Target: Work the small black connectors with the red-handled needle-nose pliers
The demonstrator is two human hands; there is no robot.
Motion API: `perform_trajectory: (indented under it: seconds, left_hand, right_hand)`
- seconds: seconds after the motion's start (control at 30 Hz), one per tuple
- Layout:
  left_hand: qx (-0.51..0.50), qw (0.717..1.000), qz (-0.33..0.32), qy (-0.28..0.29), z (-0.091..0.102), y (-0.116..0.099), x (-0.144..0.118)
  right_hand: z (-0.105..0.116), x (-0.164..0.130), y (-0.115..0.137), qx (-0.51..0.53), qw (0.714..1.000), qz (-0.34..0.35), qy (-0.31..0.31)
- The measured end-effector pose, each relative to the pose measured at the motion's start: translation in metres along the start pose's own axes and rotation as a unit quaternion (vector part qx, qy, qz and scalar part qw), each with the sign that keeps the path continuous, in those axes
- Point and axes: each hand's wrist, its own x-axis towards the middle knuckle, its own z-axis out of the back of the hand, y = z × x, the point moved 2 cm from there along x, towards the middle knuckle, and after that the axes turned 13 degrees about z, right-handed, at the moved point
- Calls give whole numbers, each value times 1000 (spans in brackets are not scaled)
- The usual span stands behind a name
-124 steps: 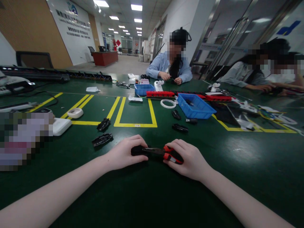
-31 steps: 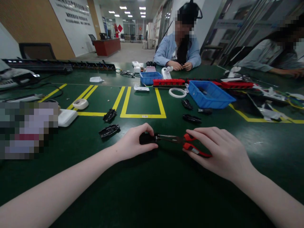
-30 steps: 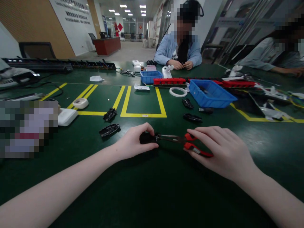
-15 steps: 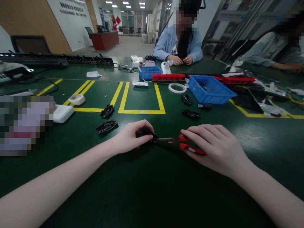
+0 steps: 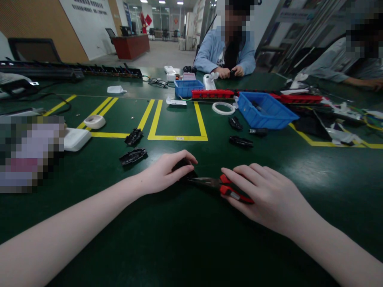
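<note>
My left hand (image 5: 170, 172) is closed around a black plastic part (image 5: 182, 164), mostly hidden by the thumb and fingers. Long-nose pliers (image 5: 226, 186) with red handles are gripped in my right hand (image 5: 263, 195). Their narrow jaws point left, and the tips meet the lower edge of the black part near my left thumb; whether they pinch anything there I cannot make out. Two black plastic shells (image 5: 133, 157) lie beyond my left forearm, open side up. Farther off, ahead of my right hand, rest several more black pieces (image 5: 241, 142).
A blue bin (image 5: 266, 115) with dark parts stands at the right, a smaller blue bin (image 5: 189, 88) behind it. Tape rolls (image 5: 95, 121), a white box (image 5: 77, 139) and a red strip (image 5: 213, 94) lie about. A co-worker (image 5: 224, 52) sits across the green table (image 5: 191, 247).
The pliers and my right hand have shifted slightly left and down, with the jaws now lower against the black part. My left hand still holds that part.
</note>
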Motion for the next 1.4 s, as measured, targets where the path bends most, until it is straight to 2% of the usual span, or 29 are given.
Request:
perform_trajectory:
  seconds: [0.1, 0.3, 0.53, 0.67, 0.83, 1.03, 1.23, 1.4]
  left_hand:
    - [14, 1000, -11, -8, -1, -2, 0]
    - [17, 1000, 13, -21, 0, -4, -3]
    - [-16, 998, 36, -40, 4, 0, -2]
    - [-24, 997, 60, -40, 5, -2, -4]
    - [-4, 996, 61, -60, 4, -3, -3]
    - [24, 995, 76, -52, 0, -6, 1]
    - [62, 990, 120, -40, 0, -7, 4]
    - [79, 989, 117, -43, 0, -8, 4]
  right_hand:
    - [1, 1, 5, -17, 1000, 13, -4]
    - [2, 1, 4, -19, 999, 35, -31]
    - [20, -1, -3, -44, 996, 42, -66]
    - [24, -2, -4, -62, 995, 38, -62]
    - [17, -1, 0, -54, 995, 46, -64]
    - [14, 3, 4, -58, 995, 52, -57]
    - [22, 10, 10, -97, 991, 78, -47]
    - [31, 19, 17, -140, 984, 105, -33]
